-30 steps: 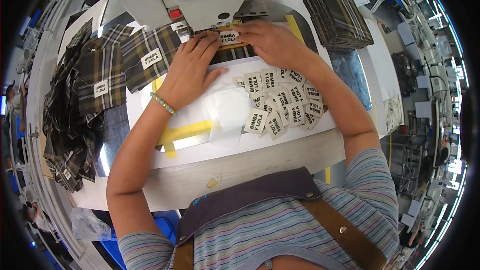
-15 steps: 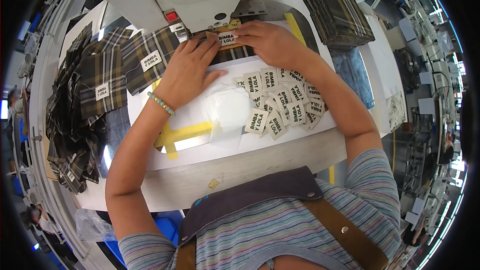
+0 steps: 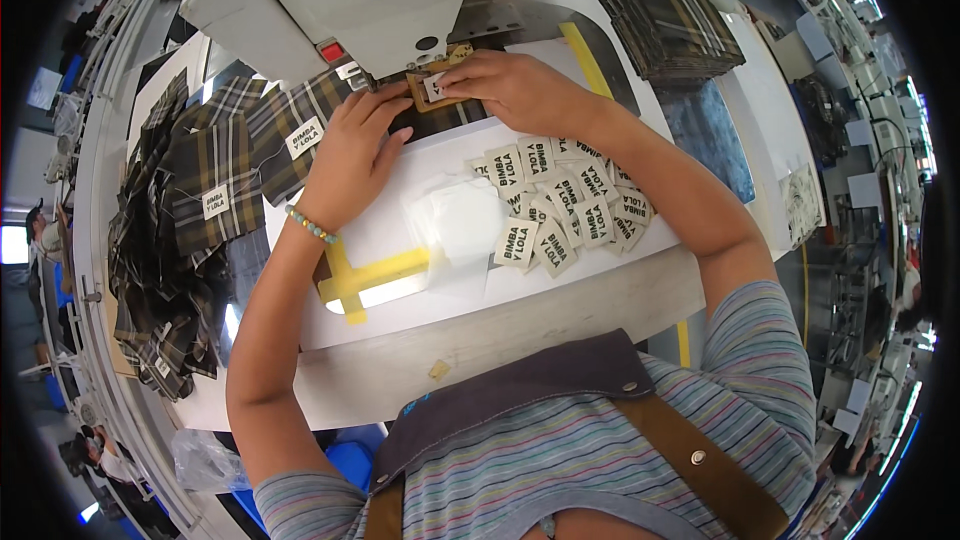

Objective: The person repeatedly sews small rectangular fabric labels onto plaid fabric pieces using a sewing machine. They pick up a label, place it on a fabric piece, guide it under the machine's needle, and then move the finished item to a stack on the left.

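Observation:
Under the head of a white sewing machine (image 3: 330,15), a small tan frame (image 3: 420,98) lies on dark plaid fabric (image 3: 452,120). Inside it is a white fabric label (image 3: 433,88) with dark print, partly covered by the fingers of my right hand (image 3: 520,92), which are bent together at its right edge. My left hand (image 3: 352,150) rests on the plaid fabric left of the frame, fingers stretched out and thumb apart, fingertips close to the frame's edge. A loose heap of similar labels (image 3: 515,242) lies on the white sheet in front of my right forearm.
Plaid pieces with labels on them (image 3: 215,155) lie at the left, beside a crumpled pile of plaid cloth (image 3: 150,260) hanging over the table edge. A neat stack of plaid pieces (image 3: 670,20) stands at the far right. Yellow tape (image 3: 385,272) marks the white sheet.
My left hand has drawn back slightly to the left, off the label. My right fingers now cover more of the label, and the tan frame shows around it. The view has shifted a little.

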Demonstrator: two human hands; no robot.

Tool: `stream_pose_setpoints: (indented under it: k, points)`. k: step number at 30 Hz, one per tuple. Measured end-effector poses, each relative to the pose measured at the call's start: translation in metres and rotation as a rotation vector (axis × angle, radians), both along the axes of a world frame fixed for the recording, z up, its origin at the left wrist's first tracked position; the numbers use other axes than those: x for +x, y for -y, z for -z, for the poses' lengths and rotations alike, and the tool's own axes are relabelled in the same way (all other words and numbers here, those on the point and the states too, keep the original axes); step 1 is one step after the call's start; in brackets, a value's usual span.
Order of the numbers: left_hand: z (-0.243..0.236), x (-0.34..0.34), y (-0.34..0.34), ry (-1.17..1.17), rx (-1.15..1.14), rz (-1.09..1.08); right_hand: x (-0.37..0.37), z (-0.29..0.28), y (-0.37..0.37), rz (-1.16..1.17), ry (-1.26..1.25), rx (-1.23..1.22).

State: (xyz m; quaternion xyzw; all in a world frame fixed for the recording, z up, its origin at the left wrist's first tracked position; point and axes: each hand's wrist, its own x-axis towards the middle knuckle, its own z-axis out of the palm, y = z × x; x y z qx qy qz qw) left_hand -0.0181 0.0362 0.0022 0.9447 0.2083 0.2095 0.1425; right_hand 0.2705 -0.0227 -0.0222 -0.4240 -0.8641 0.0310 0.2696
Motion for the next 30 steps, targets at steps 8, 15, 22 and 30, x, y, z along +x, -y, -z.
stream_pose_setpoints:
  k: [8, 15, 22, 30]
  points:
    - [0.004, -0.013, -0.001, -0.137, 0.148, -0.028, -0.005, -0.009, 0.000, 0.023, 0.104, -0.017]
    - [-0.004, -0.008, -0.002, -0.141, 0.102, -0.007, -0.005, -0.008, -0.001, 0.031, 0.142, 0.007]
    - [-0.006, -0.008, -0.004, -0.151, 0.094, 0.007, -0.003, -0.008, -0.004, 0.005, 0.179, 0.051]
    - [-0.003, -0.011, -0.007, -0.148, 0.156, 0.015, -0.007, -0.013, -0.004, -0.004, 0.216, 0.035]
